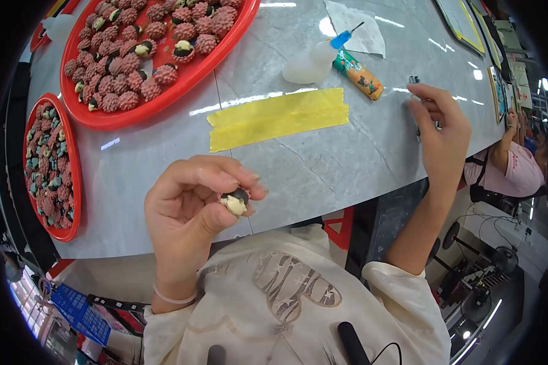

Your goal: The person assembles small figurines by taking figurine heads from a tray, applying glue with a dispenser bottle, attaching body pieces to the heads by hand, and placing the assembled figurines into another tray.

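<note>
My left hand (192, 210) is closed around a small round piece (235, 201) with a cream middle and a dark cap, held over the near edge of the grey marble table (323, 164). My right hand (439, 131) reaches to the table's right edge, its fingers curled on a small dark tool (415, 81) that is mostly hidden. Between the hands lies a strip of yellow tape (278, 118). Beyond it rest a white glue bottle with a blue nozzle (313, 61) and an orange tube (359, 75).
A big red tray (182, 85) of pink bumpy balls sits at the far left. A smaller red tray (73, 158) with pink and teal pieces lies at the left edge. White paper (359, 27) lies farther back. Another person in pink (514, 164) sits at right.
</note>
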Available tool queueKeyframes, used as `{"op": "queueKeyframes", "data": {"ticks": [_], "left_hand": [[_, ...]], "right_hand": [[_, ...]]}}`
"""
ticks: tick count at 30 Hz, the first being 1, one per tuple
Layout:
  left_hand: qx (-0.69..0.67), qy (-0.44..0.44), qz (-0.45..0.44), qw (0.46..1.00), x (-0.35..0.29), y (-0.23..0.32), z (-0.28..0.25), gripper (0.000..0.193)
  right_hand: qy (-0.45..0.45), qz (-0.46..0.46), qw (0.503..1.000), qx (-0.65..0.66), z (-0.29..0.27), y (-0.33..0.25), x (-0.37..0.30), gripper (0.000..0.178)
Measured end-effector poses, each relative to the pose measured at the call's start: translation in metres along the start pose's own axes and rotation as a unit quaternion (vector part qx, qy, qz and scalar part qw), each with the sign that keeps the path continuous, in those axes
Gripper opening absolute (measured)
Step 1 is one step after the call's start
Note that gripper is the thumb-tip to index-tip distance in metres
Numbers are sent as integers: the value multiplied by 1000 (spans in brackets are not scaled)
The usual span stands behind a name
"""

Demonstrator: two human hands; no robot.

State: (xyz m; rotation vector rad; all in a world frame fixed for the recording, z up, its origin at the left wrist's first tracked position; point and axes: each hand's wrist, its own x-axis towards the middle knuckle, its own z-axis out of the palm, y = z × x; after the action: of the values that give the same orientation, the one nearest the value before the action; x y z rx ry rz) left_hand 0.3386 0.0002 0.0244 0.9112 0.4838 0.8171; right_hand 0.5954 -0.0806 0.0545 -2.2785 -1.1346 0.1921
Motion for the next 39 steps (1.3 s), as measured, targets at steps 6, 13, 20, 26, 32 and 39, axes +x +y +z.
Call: {"op": "queueKeyframes", "data": {"ticks": [6, 13, 20, 26, 32, 39], "left_hand": [[-28, 3, -1, 1000, 1, 2, 0, 25], [-65, -14, 5, 998, 1, 0, -3, 24], [-20, 29, -48, 998, 1, 3, 3, 37], [-27, 45, -50, 997, 0, 4, 2, 39], [-33, 43, -50, 997, -1, 2, -2, 41], [-8, 31, -28, 999, -1, 2, -7, 29]], "right_hand": [[-126, 23, 871, 474, 1, -18, -11, 17], [-260, 38, 722, 640, 28, -40, -27, 20], [-269, 58, 762, 587, 40, -75, -43, 29], [-190, -216, 841, 458, 55, -81, -43, 30], [-134, -283, 852, 421, 58, -86, -50, 24], [-72, -333, 875, 344, 63, -92, -52, 25]]}}
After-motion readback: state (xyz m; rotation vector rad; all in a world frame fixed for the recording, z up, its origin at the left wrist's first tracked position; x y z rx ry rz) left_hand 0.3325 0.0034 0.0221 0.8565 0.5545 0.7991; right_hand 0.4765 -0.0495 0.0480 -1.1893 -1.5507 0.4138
